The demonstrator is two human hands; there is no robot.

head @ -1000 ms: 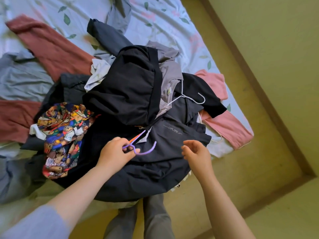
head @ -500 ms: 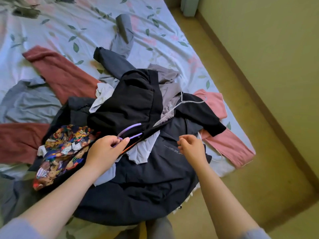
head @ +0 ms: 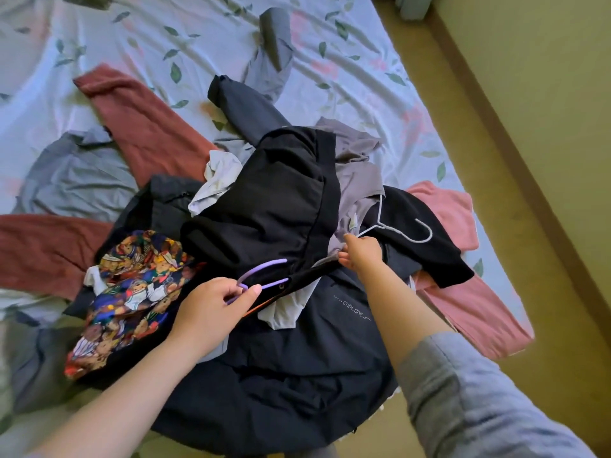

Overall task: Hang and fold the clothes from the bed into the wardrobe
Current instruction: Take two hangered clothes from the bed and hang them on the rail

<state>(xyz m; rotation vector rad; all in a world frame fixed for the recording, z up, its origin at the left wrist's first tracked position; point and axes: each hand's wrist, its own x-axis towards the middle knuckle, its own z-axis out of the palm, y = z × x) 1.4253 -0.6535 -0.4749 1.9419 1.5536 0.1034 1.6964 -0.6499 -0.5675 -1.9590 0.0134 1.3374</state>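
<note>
Navy jacket (head: pixel 297 375) heaped at lower centre of frame, left hand (head: pixel 211 307) pinching purple hanger (head: pixel 268 264) just above it, right hand (head: pixel 361 252) at centre right gripping fold of grey garment (head: pixel 358 180), white hanger (head: pixel 396 230) just beyond, black garment (head: pixel 271 200) mid-pile, leaf-print bed sheet (head: pixel 165 38) across the top

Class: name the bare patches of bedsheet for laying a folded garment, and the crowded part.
Bare sheet: above the maroon garment, left of the grey sleeve; also right of that sleeve. Crowded: the central pile, where the left hand holds the purple hanger and the right hand pinches the grey shirt.
</note>
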